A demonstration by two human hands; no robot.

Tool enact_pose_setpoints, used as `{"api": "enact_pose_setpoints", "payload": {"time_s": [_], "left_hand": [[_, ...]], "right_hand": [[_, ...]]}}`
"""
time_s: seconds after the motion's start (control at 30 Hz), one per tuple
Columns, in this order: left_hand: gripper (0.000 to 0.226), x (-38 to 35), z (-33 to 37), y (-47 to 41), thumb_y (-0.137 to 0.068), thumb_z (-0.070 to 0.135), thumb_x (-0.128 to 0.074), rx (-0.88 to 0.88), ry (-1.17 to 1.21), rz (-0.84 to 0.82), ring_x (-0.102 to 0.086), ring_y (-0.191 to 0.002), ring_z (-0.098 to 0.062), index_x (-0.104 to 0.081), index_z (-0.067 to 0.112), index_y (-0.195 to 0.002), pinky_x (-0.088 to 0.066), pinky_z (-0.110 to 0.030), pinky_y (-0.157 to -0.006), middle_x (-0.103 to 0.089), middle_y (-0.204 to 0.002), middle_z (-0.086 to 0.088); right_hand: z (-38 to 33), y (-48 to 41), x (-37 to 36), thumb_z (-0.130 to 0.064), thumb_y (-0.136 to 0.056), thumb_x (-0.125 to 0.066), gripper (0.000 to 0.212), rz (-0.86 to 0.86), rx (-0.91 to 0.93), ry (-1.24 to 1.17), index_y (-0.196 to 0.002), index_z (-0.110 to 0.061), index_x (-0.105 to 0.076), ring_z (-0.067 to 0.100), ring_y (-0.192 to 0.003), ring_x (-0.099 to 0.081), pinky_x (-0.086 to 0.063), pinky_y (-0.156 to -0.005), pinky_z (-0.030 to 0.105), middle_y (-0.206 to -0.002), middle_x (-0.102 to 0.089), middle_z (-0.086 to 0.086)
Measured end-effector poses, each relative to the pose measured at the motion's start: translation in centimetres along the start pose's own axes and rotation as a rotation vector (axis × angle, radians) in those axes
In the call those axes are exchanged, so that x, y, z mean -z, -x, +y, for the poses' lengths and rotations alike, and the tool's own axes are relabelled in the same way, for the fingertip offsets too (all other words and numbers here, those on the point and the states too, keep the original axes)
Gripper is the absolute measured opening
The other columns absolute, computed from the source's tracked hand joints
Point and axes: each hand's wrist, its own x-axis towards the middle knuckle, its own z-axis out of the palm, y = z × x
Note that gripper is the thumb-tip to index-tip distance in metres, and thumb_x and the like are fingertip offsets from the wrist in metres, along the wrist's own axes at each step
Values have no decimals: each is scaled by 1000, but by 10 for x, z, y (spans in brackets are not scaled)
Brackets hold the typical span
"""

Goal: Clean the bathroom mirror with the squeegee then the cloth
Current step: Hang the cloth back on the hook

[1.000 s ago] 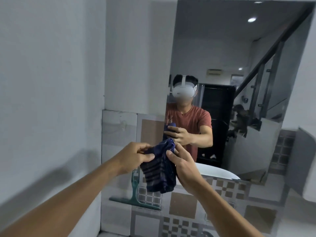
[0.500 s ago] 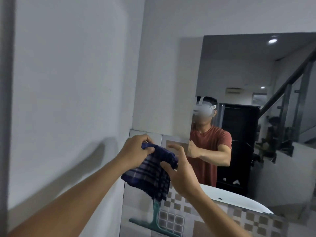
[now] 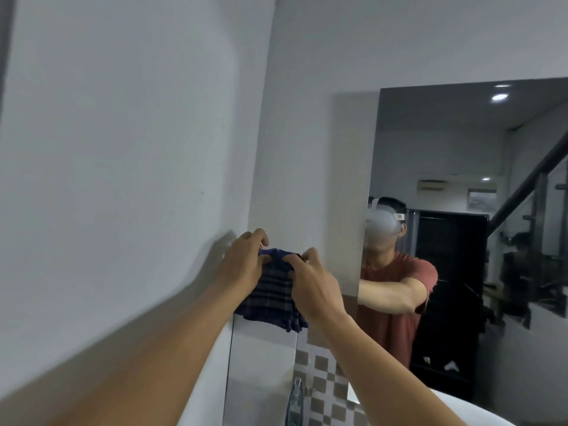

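A dark blue checked cloth [image 3: 272,295] hangs bunched between both hands, held up in front of the white wall just left of the mirror [image 3: 467,142]. My left hand [image 3: 242,262] grips its upper left part. My right hand [image 3: 313,282] pinches its upper right edge, fingers curled into the fabric. The mirror fills the right side and shows a person in a red shirt with arms stretched forward. Only the top of the teal squeegee [image 3: 295,398] handle shows at the bottom, leaning on the tiled wall.
A white wall [image 3: 123,149] runs close along the left. Below the mirror are brown and grey checked tiles [image 3: 329,382] and the white rim of a basin [image 3: 479,410] at bottom right. The mirror reflects a staircase and a dark door.
Both hands have lifted the cloth higher and a little left, and the view has tilted up. The squeegee has slid almost out of view at the bottom.
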Motion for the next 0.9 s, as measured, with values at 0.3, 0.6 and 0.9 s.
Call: {"api": "enact_pose_setpoints", "payload": {"time_s": [0.3, 0.6, 0.9], "left_hand": [[10, -17, -15, 13, -95, 6, -55, -28, -195, -151, -58, -81, -20, -62, 14, -97, -55, -35, -71, -51, -109, -1], [38, -12, -19, 24, -87, 10, -46, -78, -414, -274, -47, -113, -25, -63, 27, -117, -42, -39, -96, -70, -105, -1], [41, -9, -18, 36, -97, 18, -43, -31, -289, -244, -48, -117, -24, -56, 35, -132, -35, -36, -98, -66, -121, -2]], "right_hand": [[0, 8, -11, -10, -98, -49, 28, -225, 11, 179, -125, -16, -55, 32, -90, -63, -57, -76, 41, -125, -41, 12], [7, 13, -7, -23, -99, -40, 39, -219, 91, -7, -137, -23, -50, 24, -118, -40, -38, -100, 38, -130, -57, -2], [17, 11, -10, -26, -96, -54, 35, -312, 62, -122, -131, -26, -53, 24, -117, -42, -35, -97, 38, -121, -66, -3]]}}
